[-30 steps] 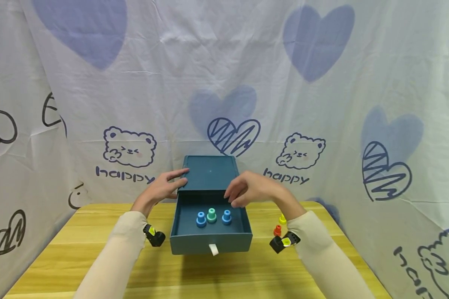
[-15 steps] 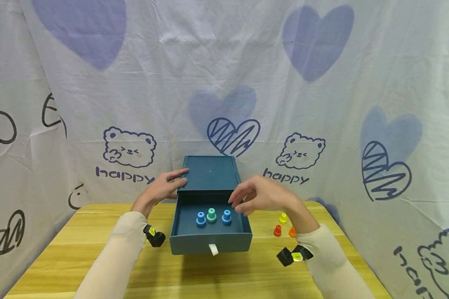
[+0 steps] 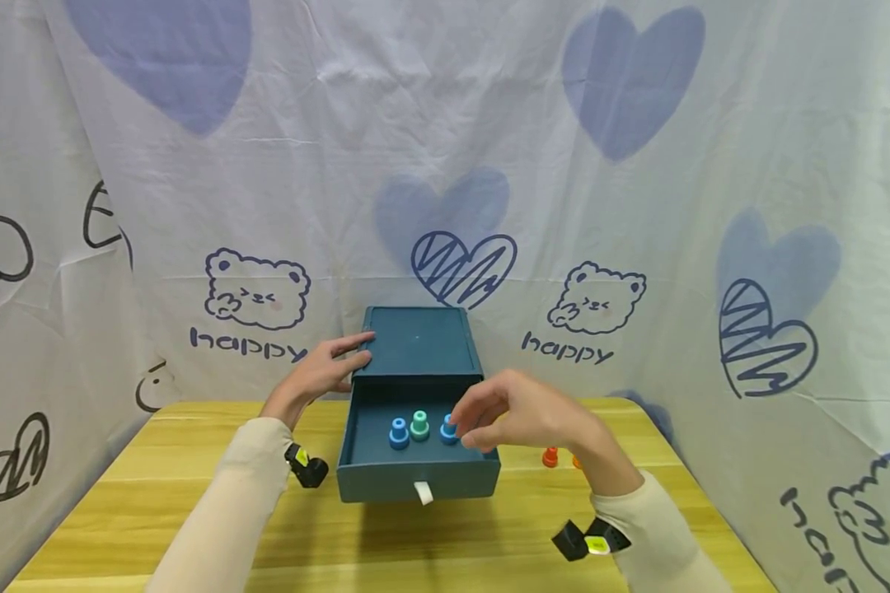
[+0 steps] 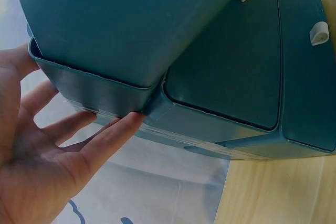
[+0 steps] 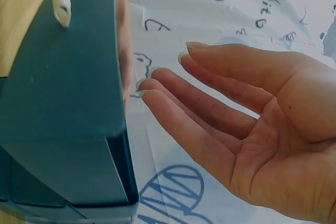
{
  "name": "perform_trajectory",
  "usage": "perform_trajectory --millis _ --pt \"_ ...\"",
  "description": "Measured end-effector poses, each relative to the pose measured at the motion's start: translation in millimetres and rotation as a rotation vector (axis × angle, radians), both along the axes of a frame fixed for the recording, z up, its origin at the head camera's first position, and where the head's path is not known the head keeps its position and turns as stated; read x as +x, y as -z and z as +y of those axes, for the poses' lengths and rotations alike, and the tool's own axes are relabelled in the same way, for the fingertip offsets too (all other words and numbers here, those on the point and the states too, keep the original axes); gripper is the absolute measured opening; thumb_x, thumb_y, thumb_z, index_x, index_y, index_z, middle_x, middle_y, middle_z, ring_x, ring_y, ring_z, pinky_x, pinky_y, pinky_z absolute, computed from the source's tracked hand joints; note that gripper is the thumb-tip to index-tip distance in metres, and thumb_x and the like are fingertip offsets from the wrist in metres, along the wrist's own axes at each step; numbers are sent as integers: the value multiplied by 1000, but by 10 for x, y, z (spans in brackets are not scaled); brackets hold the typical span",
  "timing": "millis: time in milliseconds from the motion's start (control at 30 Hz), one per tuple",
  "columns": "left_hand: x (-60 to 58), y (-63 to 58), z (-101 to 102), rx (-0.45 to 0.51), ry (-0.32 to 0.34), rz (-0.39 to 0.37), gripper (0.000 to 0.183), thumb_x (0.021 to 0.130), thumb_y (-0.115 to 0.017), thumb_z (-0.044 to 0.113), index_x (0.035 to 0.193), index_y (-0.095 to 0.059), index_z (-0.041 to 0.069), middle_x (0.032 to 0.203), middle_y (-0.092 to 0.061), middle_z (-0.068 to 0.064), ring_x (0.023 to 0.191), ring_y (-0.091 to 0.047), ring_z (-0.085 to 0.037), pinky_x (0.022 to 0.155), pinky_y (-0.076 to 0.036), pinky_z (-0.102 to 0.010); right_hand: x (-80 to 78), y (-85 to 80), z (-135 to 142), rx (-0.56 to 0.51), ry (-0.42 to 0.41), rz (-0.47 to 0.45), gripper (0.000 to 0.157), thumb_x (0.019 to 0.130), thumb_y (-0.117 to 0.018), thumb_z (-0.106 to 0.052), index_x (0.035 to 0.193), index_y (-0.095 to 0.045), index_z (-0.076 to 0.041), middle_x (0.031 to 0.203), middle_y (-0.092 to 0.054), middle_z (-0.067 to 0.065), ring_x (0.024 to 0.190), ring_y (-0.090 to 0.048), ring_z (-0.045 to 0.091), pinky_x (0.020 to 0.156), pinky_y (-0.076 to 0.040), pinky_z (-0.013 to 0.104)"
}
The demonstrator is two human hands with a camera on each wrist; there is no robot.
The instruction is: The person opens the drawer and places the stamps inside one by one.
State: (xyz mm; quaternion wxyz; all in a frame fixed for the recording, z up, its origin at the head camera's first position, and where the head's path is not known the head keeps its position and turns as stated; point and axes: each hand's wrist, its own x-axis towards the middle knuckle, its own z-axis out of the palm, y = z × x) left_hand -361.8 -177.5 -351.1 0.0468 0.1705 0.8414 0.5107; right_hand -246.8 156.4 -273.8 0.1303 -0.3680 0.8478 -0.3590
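A dark teal drawer (image 3: 386, 484) is pulled out from the top of its cabinet (image 3: 419, 342), a white pull tab (image 3: 423, 494) on its front. Inside stand a blue peg (image 3: 398, 434), a green peg (image 3: 419, 426) and a second blue peg (image 3: 447, 428), partly covered by fingers in the head view. My left hand (image 3: 317, 377) rests spread against the cabinet's left side, fingertips on the casing in the left wrist view. My right hand (image 3: 522, 412) holds nothing. Its fingers, loosely bent in the right wrist view, hover at the drawer's right edge.
On the wooden table (image 3: 193, 494), a red peg (image 3: 550, 457) and an orange peg (image 3: 577, 463) stand to the right, the orange one mostly behind my right wrist. More drawers with a white tab (image 4: 319, 33) sit below the pulled-out one. A printed cloth (image 3: 415, 123) hangs behind.
My right hand has moved from over the drawer's back right corner rightward and down toward me. A yellow peg seen earlier is now hidden behind it. The left hand and drawer stay put.
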Motion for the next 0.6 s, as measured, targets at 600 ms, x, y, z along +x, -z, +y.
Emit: perform_trajectory --millis 600 --pt "16 -26 -9 -1 2 -21 61 108 -53 37 163 -34 18 172 -18 -20 150 -36 -50 111 -48 -61 242 160 -175 96 -51 23 19 90 -78 -8 109 -78 -8 95 -79 0 83 -71 2 79 -60 16"
